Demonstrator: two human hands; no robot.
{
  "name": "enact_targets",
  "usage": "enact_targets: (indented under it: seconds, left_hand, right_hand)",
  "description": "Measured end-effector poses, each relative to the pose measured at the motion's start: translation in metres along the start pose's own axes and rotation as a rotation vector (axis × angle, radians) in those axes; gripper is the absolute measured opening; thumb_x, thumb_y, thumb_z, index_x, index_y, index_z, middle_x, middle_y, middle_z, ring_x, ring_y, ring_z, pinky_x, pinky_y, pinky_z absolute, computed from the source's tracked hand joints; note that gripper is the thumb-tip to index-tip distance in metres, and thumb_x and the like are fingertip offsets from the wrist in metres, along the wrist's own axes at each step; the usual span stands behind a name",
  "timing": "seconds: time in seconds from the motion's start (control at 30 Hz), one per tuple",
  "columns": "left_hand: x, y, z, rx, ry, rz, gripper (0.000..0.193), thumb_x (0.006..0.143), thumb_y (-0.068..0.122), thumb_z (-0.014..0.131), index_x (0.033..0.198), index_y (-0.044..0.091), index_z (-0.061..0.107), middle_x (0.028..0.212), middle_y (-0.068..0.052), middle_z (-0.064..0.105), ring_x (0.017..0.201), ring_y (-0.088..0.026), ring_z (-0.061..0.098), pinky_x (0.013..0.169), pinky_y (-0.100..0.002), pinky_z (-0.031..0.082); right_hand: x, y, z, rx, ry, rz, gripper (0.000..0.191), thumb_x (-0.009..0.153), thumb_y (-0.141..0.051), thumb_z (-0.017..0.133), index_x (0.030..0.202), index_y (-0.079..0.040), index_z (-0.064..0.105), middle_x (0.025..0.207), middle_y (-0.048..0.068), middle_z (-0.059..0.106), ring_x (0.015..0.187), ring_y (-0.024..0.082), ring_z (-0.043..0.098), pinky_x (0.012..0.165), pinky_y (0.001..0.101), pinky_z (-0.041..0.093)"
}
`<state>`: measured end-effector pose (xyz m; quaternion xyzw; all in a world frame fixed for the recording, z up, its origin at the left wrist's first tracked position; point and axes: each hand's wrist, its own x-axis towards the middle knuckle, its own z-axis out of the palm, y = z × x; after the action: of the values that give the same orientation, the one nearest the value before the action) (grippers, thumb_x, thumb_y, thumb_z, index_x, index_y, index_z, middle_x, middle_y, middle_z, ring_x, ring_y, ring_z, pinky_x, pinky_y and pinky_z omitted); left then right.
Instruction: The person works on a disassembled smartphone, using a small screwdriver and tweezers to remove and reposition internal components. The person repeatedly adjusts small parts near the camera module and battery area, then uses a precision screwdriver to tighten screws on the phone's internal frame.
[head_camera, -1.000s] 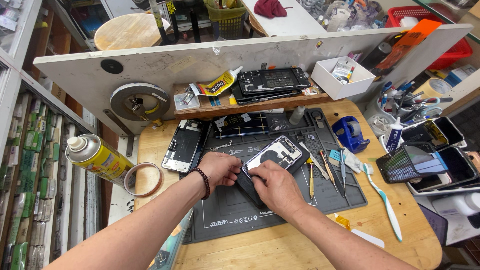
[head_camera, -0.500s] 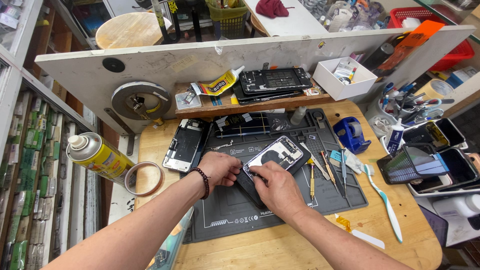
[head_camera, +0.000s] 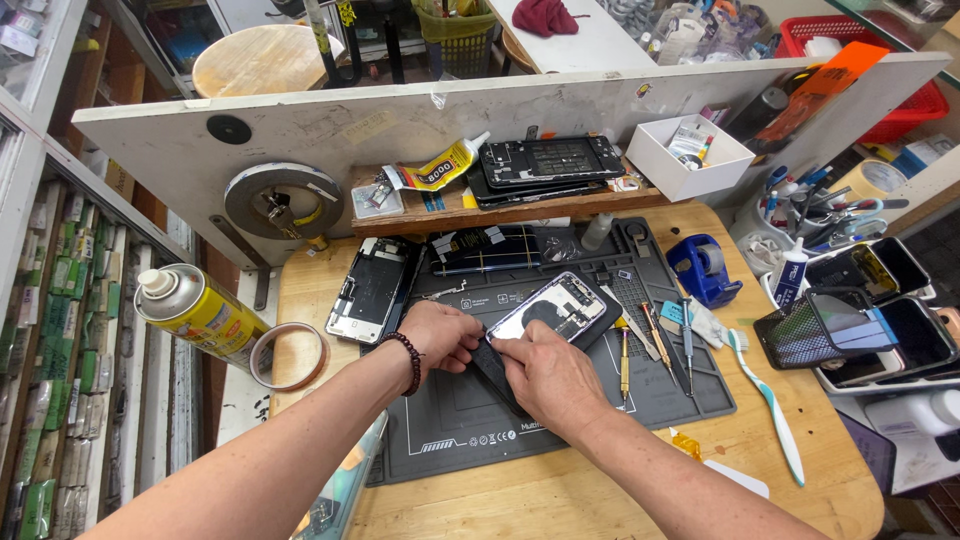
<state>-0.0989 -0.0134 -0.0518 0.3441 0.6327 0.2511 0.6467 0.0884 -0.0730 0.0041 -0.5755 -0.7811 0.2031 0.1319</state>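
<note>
My left hand (head_camera: 440, 335) and my right hand (head_camera: 545, 372) meet over a dark repair mat (head_camera: 600, 400) on a wooden table. Between their fingertips they pinch a flat black part (head_camera: 492, 362) that lies at the lower end of an opened phone body (head_camera: 560, 308), whose inner parts face up. My left wrist wears a dark bead bracelet (head_camera: 408, 358). The part's lower end is hidden under my right hand.
A second opened phone (head_camera: 372, 288) lies left of the mat, a dark screen panel (head_camera: 498, 248) behind it. Screwdrivers (head_camera: 640, 345), a toothbrush (head_camera: 765, 400), a blue tape dispenser (head_camera: 702, 268), a tape roll (head_camera: 288, 355), a yellow spray can (head_camera: 195, 312) and a glue tube (head_camera: 440, 165) surround it.
My hands have barely moved; the fingers of both stay on the black part beside the opened phone body.
</note>
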Motion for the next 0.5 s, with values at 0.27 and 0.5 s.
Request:
enact_targets:
  seconds: [0.27, 0.5]
  left_hand:
    - [0.002, -0.001, 0.001, 0.033, 0.011, 0.014, 0.015, 0.086, 0.013, 0.073, 0.091, 0.0, 0.075, 0.08, -0.008, 0.071, 0.06, -0.015, 0.064, 0.051, -0.029, 0.057]
    - [-0.003, 0.005, 0.001, 0.062, 0.03, 0.001, 0.014, 0.086, 0.013, 0.073, 0.093, 0.001, 0.075, 0.08, -0.008, 0.072, 0.061, -0.015, 0.066, 0.052, -0.029, 0.058]
  right_hand:
    - [0.007, 0.009, -0.004, 0.186, -0.022, 0.079, 0.027, 0.085, -0.021, 0.073, 0.112, -0.019, 0.078, 0.086, 0.007, 0.067, 0.079, 0.026, 0.068, 0.073, 0.0387, 0.054]
    - [-0.002, 0.013, 0.002, 0.197, 0.066, -0.031, 0.023, 0.086, -0.018, 0.073, 0.108, -0.015, 0.079, 0.088, 0.005, 0.069, 0.078, 0.023, 0.069, 0.073, 0.036, 0.055]
